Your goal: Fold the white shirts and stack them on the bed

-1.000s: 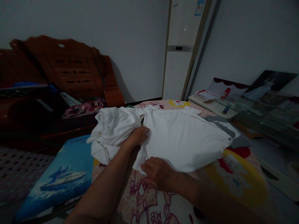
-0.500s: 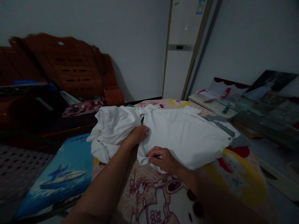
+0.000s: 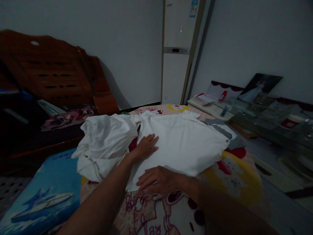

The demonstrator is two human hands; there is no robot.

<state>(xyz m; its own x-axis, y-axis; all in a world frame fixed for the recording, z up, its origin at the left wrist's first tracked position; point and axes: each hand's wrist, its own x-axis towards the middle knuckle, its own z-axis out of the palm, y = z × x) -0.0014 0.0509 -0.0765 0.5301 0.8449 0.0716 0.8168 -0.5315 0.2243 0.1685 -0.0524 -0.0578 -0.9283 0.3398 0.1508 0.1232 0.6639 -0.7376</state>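
A white garment [image 3: 181,140] lies spread out on a patterned blanket [image 3: 156,212]; its exact kind I cannot make out. Flat on its left part rests my left hand [image 3: 146,146], fingers stretched out. My right hand [image 3: 160,179] lies on the near left edge of the same garment, palm down with the fingers extended. Just left of it, a crumpled heap of white cloth [image 3: 107,137] sits beside my left forearm. Grey and white cloth [image 3: 220,129] shows past the garment's right end.
A wooden bench [image 3: 49,71] with patterned fabric [image 3: 70,116] stands at the left. Nearer is a blue cushion [image 3: 46,189]. On the right are a glass-topped cabinet [image 3: 264,120], papers [image 3: 204,99] and a leaning photo [image 3: 260,86]. A tall white unit [image 3: 177,75] stands in the corner.
Both hands have let go of the garment's left edge and now lie flat on it. That edge has spread out toward me. The view has turned slightly right.
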